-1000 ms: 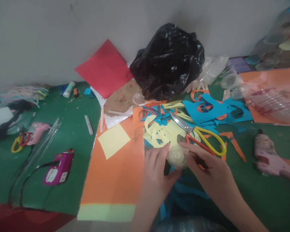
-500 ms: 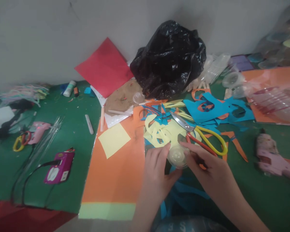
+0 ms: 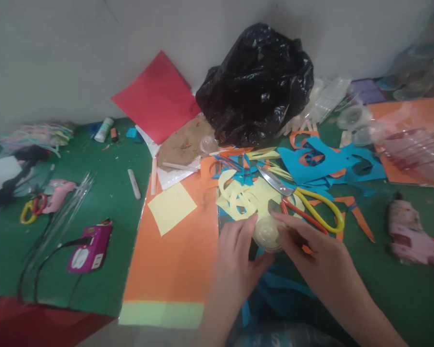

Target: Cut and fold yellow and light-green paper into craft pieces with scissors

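Observation:
Between my two hands is a small clear plastic cup [image 3: 267, 232], its round face turned up toward me. My left hand [image 3: 237, 250] grips its left side, fingertips at the rim and thumb below. On the other side, my right hand [image 3: 314, 246] pinches the edge with thumb and fingers. Just beyond the cup lie pale yellow paper offcuts [image 3: 235, 197]. Scissors [image 3: 282, 188] with one yellow and one red handle rest on these scraps, blades spread slightly. Blue paper strips [image 3: 275, 289] lie below my hands, partly hidden by them.
A black plastic bag [image 3: 256, 86] stands against the wall. Orange sheets [image 3: 169, 270] with a yellow square [image 3: 171, 208] lie left. A pink glue gun [image 3: 412, 236] sits right; another [image 3: 60, 195] lies far left, near a corded purple box [image 3: 90, 248]. Blue cut paper [image 3: 318, 159] lies behind the scissors.
The view has shifted slightly, so most things sit a little further right. Both hands keep the same hold on the cup, with hardly any movement.

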